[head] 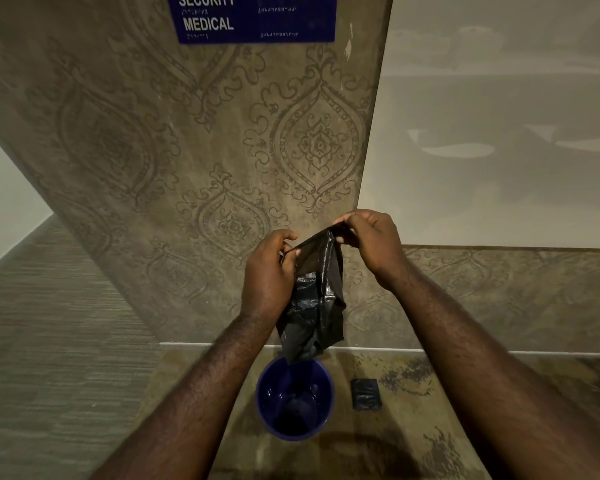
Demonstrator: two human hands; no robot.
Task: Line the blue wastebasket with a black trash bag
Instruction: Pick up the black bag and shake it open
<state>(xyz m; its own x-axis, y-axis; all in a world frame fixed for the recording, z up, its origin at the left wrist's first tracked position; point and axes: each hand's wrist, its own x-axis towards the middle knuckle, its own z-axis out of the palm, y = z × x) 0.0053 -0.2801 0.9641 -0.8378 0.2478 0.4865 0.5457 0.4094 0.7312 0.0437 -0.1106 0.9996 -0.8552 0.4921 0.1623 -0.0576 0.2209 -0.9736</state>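
Note:
A black trash bag (317,299) hangs crumpled in the air in front of the patterned wall. My left hand (269,271) pinches its upper left edge and my right hand (369,242) pinches its upper right corner, a little higher. The bag's lower end dangles just above the far rim of the blue wastebasket (264,407), which stands upright on the floor between my forearms. Inside the basket I see only its dark blue bottom.
A small folded black bag (366,393) lies on the floor right of the basket. A patterned wall stands directly behind, with a blue sign (257,19) high up. A corridor with striped carpet (49,341) runs off to the left.

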